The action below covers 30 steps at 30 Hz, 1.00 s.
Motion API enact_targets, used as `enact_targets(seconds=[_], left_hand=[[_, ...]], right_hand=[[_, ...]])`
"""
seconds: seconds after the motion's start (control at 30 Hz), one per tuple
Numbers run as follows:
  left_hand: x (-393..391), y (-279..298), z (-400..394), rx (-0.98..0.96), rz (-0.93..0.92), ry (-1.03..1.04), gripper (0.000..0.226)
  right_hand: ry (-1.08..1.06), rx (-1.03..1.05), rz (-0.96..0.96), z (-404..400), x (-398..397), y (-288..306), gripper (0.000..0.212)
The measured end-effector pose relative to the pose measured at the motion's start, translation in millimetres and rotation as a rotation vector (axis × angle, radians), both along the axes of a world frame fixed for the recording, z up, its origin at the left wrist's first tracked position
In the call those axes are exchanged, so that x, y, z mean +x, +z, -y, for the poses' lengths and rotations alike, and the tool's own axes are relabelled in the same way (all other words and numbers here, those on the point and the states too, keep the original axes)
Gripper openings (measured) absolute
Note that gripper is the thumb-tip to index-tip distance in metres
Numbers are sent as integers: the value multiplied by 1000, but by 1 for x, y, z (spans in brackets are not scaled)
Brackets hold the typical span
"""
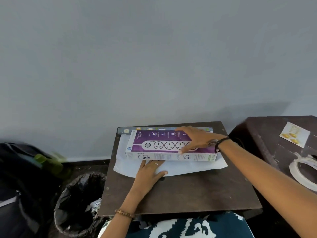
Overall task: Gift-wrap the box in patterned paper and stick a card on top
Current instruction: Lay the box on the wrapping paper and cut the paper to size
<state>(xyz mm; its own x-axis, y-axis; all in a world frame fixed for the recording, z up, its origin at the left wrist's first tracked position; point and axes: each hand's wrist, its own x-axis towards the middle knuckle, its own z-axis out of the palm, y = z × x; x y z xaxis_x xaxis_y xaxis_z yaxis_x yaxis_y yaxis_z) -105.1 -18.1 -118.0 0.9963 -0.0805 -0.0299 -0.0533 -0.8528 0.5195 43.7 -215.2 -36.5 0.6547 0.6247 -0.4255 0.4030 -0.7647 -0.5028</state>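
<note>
A long purple and white box point(159, 145) printed with a power strip lies on a sheet of wrapping paper point(192, 168), whose white underside faces up on the dark small table point(180, 193). The paper's patterned far edge point(127, 131) curls up behind the box. My right hand point(193, 139) rests flat on the box's top right part, fingers spread. My left hand point(151, 170) presses flat on the paper just in front of the box's near side. A card with gold shapes point(294, 134) lies on the second table at the right.
A roll of clear tape point(303, 170) sits on the dark table point(267, 134) at the right. A bin lined with a black bag point(80, 201) stands on the floor to the left, beside a dark backpack point(22, 177). A grey wall rises behind.
</note>
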Motion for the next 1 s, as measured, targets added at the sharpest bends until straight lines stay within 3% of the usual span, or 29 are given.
enact_targets(seconds=[0.03, 0.1, 0.17, 0.27, 0.33, 0.4, 0.43, 0.5, 0.57, 0.67, 0.73, 0.83, 0.9, 1.0], left_hand=[[-1, 2, -1, -134, -14, 77, 44], [-4, 3, -3, -409, -24, 221, 21], [-5, 5, -4, -557, -27, 292, 18], [-4, 1, -2, -567, 1, 339, 14], [-1, -1, 0, -547, 28, 335, 19], [1, -7, 2, -472, 51, 304, 32], [1, -8, 2, -435, 61, 280, 35], [2, -9, 1, -384, 64, 229, 38], [4, -10, -1, -330, 43, 163, 41], [7, -8, -3, -186, -27, 83, 43], [7, -9, -4, -167, -43, 58, 41], [6, -9, -4, -161, -28, 43, 42], [5, -8, -6, -125, -43, 4, 48], [-1, -4, -10, -60, -80, -132, 78]], right_hand=[[-55, 45, -130, 1, 4, 4, 88], [-86, -5, -216, 2, 10, 11, 80], [-84, -133, -222, 0, 11, 15, 75], [-65, -260, -269, -9, 17, 1, 61], [-130, -331, -168, 11, 71, -61, 77], [-135, -261, -151, 57, 160, -193, 96], [-158, -187, -182, 62, 175, -206, 87], [-263, -99, -230, 38, 116, -136, 65], [-230, -80, -123, 1, 26, -16, 65], [-95, 42, 57, -15, -4, 38, 78], [-50, 18, 307, -17, -7, 36, 82], [93, -98, 806, -18, -18, 13, 70], [89, -118, 987, -17, -27, -9, 77], [48, -150, 1057, -18, -47, -32, 87]])
